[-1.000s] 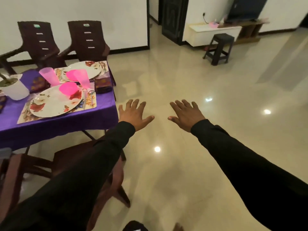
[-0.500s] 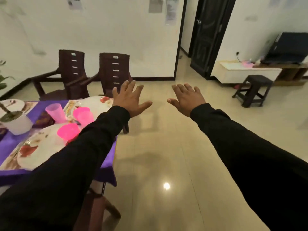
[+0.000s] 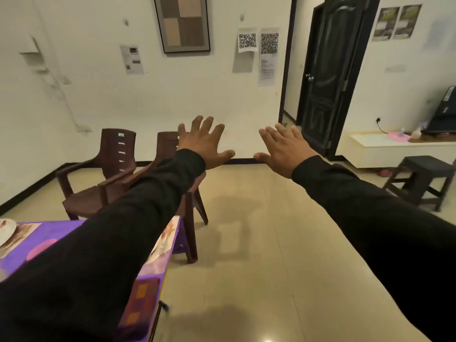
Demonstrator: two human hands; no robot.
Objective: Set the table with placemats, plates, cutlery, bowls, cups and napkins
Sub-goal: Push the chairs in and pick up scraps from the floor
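While both arms reach straight out over the floor at the middle of the frame, neither hand carries anything: the left hand (image 3: 204, 144) and the right hand (image 3: 286, 149) are held palm-down with all fingers (image 3: 206, 123) straight and spread, touching nothing. Held like this, well clear of the setting, they read as a display of empty hands and not as a reach for any item, which suggests the laying work is done or paused.

The task's things sit at the lower left of the frame, largely hidden under the left sleeve (image 3: 118, 243). The desk (image 3: 61, 230), under a purple cloth, shows a patterned placemat (image 3: 170, 233) along its right edge, what looks like a fork (image 3: 161, 250) lying on it, part of a white plate (image 3: 6, 232) at the far left edge, and a blurred pink item (image 3: 40, 248), probably a cup. Bowls and napkins cannot be made out here.

Two brown chairs (image 3: 113, 169) stand against the wall beyond the desk, and a dark stool (image 3: 424, 178) stands at the right edge.
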